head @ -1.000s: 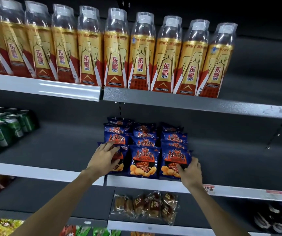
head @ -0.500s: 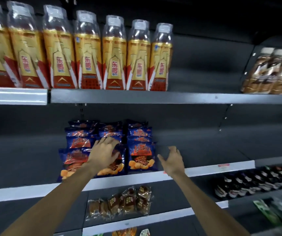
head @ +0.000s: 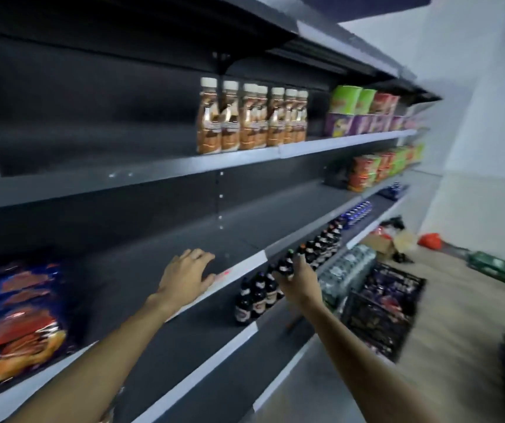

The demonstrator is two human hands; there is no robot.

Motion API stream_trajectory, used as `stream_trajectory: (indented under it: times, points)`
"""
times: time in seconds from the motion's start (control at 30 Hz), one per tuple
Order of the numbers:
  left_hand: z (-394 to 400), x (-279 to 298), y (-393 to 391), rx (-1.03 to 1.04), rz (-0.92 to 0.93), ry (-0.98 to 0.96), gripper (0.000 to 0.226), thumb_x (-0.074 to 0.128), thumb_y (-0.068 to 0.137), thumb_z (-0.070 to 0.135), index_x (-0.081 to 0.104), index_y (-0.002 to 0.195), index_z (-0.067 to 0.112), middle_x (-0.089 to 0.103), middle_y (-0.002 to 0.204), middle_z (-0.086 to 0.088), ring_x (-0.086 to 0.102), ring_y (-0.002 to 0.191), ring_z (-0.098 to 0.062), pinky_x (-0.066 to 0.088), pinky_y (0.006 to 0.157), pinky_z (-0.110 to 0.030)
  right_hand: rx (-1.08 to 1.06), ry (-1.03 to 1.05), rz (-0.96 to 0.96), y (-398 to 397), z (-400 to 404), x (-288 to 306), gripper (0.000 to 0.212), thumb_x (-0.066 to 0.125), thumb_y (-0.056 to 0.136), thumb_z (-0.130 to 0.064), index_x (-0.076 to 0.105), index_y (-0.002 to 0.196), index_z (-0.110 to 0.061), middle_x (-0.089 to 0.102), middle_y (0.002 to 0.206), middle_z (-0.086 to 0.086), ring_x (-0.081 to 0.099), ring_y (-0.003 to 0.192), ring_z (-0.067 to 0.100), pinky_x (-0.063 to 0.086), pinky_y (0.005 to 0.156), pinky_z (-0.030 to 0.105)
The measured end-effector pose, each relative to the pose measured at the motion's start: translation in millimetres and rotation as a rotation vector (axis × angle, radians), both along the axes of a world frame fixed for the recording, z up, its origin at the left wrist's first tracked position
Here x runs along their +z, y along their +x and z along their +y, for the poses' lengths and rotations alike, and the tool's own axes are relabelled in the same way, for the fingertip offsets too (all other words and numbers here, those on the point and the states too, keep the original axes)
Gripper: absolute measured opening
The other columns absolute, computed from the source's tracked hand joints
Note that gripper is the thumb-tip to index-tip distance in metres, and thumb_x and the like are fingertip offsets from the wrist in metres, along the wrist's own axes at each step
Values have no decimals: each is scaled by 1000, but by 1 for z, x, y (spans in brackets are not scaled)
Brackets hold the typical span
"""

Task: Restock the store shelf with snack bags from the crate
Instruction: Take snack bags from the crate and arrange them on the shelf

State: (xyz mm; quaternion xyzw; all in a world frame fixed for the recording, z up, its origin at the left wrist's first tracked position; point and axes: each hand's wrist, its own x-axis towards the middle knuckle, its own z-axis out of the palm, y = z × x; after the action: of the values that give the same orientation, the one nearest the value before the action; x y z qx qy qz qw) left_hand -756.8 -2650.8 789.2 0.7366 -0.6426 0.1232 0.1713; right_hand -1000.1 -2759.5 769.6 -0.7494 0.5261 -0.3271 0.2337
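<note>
Blue and orange snack bags [head: 19, 319] stand stacked at the far left of the middle shelf [head: 239, 267], blurred by camera motion. My left hand [head: 187, 276] rests flat on that shelf's front edge, well right of the bags, fingers spread and holding nothing. My right hand [head: 297, 279] hovers lower and further right, in front of the dark bottles, fingers loosely apart and empty. A black crate [head: 382, 309] with dark blue snack bags inside sits on the floor to the right, below my right hand.
Dark bottles [head: 269, 288] line the lower shelf. Brown drink bottles [head: 251, 117] and cup snacks [head: 364, 111] fill the upper shelf. A pack of water bottles [head: 345, 273] stands beside the crate. Cardboard and a red bag [head: 429, 239] lie on the wooden floor further back.
The view has swung sharply right, away from the snack bags toward the crate on the floor. Both hands have left the bags and moved right; the right hand has dropped lower.
</note>
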Motion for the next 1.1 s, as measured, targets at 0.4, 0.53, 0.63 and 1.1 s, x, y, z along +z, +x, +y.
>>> stream_trajectory:
  times: [0.4, 0.53, 0.63, 1.1]
  points:
    - [-208, -4, -274, -442, 86, 48, 46, 61, 87, 41, 57, 130, 24, 60, 123, 0, 55, 116, -22, 51, 87, -34, -445, 6, 39, -294, -101, -10, 36, 73, 81, -46, 52, 92, -19, 61, 86, 1, 60, 85, 26, 41, 66, 32]
    - [-259, -9, -337, -545, 76, 80, 47, 61, 88, 43, 56, 131, 25, 60, 123, 0, 57, 114, -21, 52, 86, -36, -535, 10, 36, -350, -122, -13, 41, 73, 83, -45, 58, 108, -16, 63, 102, 1, 62, 92, 23, 50, 78, 33]
    - [-298, -14, -366, -581, 81, 115, 47, 60, 88, 44, 55, 131, 26, 60, 123, 1, 58, 112, -21, 53, 85, -36, -571, 24, 50, -375, -146, -22, 43, 72, 85, -42, 58, 115, -14, 63, 111, 4, 61, 96, 21, 52, 83, 34]
    - [-561, -49, -396, -693, 94, 183, 46, 60, 89, 41, 54, 131, 23, 58, 123, 1, 56, 111, -20, 52, 86, -34, -659, 91, 57, -384, -363, -60, 44, 70, 86, -41, 55, 119, -16, 63, 117, 5, 61, 99, 19, 54, 86, 37]
